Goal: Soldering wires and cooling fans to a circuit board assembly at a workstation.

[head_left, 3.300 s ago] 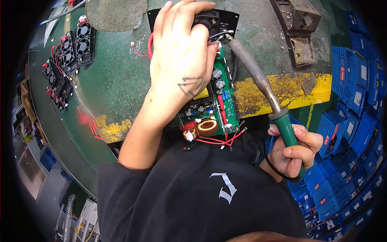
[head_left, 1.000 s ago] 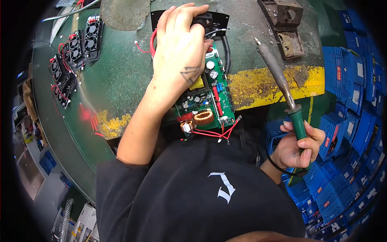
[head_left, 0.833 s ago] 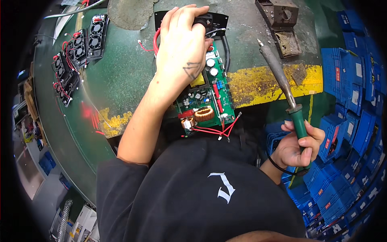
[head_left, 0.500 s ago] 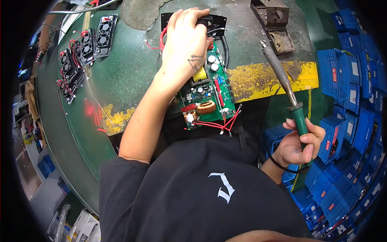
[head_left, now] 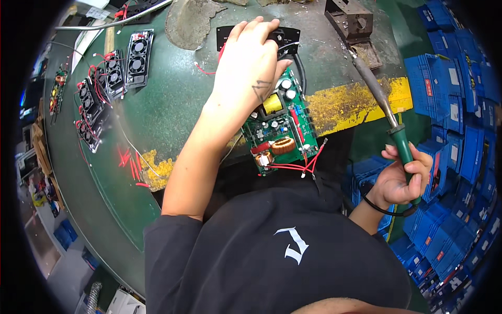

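My left hand (head_left: 250,60) reaches over the black end panel (head_left: 226,35), its fingers curled over the panel and its lower part hidden beneath the palm. Joined to that panel is a green circuit board (head_left: 306,123) with coils, capacitors and a yellow transformer, and it overhangs the table's near edge. Red wires with loose ends trail from the board's near end. Out to the right, my right hand (head_left: 407,175) is closed round the green handle of a soldering iron (head_left: 375,89). The iron points away from me, its tip beside the tray of a brown metal stand (head_left: 355,23).
Several black fan panels (head_left: 138,60) with red wires lie on the left. Red tubing pieces (head_left: 134,165) are near the front edge. A second circuit board (head_left: 58,91) sits at far left. Stacked blue crates (head_left: 436,83) line the right side. A grey cable (head_left: 115,23) crosses the upper left.
The board and my left hand have shifted slightly right. My right hand has moved right and the iron's tip is closer to the stand's tray. Another person's hand at upper left has gone from view.
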Available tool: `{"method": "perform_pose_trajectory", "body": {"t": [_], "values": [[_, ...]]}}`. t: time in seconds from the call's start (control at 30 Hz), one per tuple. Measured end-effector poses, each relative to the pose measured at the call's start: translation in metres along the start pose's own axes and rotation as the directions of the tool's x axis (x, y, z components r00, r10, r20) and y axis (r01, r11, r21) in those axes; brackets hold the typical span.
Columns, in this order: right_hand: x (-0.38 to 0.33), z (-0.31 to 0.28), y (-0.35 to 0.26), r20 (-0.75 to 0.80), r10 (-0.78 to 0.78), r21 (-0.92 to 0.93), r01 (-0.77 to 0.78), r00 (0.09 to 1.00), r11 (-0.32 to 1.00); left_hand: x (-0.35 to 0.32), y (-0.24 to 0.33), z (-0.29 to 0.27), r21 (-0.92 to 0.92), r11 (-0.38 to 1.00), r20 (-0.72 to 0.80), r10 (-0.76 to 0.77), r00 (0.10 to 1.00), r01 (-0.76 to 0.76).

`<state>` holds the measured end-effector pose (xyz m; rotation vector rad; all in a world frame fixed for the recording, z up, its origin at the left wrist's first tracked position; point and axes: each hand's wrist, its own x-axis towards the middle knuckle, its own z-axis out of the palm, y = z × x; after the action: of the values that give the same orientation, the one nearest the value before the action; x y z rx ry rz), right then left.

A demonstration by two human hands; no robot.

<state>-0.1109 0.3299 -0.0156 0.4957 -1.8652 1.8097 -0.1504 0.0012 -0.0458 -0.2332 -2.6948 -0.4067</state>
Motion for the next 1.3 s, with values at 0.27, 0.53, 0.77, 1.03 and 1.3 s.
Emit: {"method": "perform_pose_trajectory", "body": {"t": [0.27,0.53,0.77,1.03,1.3], "values": [[0.028,0.028,0.001,0.028,-0.007,0.016,0.006,1.0,1.0,0.005,-0.03,-0.017,-0.308,0.948,-0.049,0.066,0.997,-0.078],[0.047,0.035,0.001,-0.01,0.023,0.103,-0.022,1.0,0.994,0.008,-0.02,-0.012,-0.288,0.956,-0.006,0.049,0.999,-0.049],[0.055,0.035,0.018,-0.031,0.013,0.122,-0.009,0.999,0.992,0.0,-0.021,-0.008,-0.477,0.876,-0.059,-0.118,0.991,0.076],[0.048,0.01,0.023,0.043,0.025,0.204,-0.034,0.999,0.978,-0.003,-0.019,-0.01,-0.429,0.901,-0.108,0.023,0.994,-0.068],[0.026,-0.018,0.016,0.082,0.039,0.224,-0.057,0.996,0.973,-0.005,-0.005,-0.005,-0.409,0.913,-0.089,-0.033,0.995,-0.006]]}}
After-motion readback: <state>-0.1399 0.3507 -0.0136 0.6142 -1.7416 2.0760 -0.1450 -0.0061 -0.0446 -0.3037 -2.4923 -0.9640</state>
